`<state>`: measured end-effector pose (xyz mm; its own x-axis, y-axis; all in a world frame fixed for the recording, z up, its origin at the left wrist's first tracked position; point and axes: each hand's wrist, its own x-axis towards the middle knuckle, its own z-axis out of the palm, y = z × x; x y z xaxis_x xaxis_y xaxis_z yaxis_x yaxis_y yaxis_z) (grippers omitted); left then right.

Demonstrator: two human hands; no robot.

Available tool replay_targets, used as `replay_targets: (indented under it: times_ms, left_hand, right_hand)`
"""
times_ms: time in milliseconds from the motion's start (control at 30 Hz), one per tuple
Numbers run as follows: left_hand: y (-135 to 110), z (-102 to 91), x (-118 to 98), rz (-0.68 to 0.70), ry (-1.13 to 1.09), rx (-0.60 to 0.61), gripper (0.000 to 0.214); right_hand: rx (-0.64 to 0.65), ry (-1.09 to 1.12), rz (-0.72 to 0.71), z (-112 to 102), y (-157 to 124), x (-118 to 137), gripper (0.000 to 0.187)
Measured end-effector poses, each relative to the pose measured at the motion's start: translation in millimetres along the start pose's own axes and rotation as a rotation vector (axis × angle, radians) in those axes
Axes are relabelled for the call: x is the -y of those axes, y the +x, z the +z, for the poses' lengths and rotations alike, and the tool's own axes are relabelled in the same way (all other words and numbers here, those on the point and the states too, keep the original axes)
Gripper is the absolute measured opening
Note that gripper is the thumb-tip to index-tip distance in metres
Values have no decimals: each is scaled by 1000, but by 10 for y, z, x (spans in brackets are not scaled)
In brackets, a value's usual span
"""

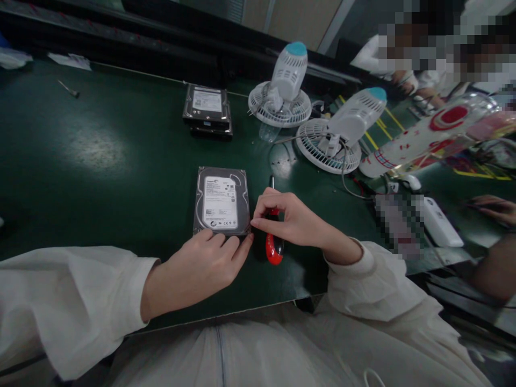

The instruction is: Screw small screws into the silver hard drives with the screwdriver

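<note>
Fingers of my left hand (197,269) curl along the hard drive's (220,201) near edge; whether they grip it or only rest there, I cannot tell. On my right hand (290,215), thumb and forefinger come narrowly together at the drive's near right corner, and I can't see whether anything sits between them. Before me spreads the green table (133,199). Beyond my right hand, a white fan (290,70) and a second fan (357,115) lie grille-down, side by side. Left of them, well apart from my hands, is a small stack of drives (207,110). Nearer me, the hard drive lies flat, label (220,203) up. Just to its right, a red-and-black screwdriver (274,251) passes beneath my right hand, shaft pointing away; I cannot tell if I hold it.
</note>
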<state>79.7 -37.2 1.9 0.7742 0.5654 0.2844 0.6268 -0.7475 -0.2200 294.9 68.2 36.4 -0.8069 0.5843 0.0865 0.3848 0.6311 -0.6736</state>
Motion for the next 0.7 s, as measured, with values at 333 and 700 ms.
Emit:
replay_targets:
  times_ms: [333,700]
  left_hand:
    - [23,-34,12,9,4,22,42]
    - [4,-4,3,6,-3,4,42]
  right_hand:
    - [156,-387,-28,-361,-340,135,50]
    - [87,-731,-66,64,-585,193,49]
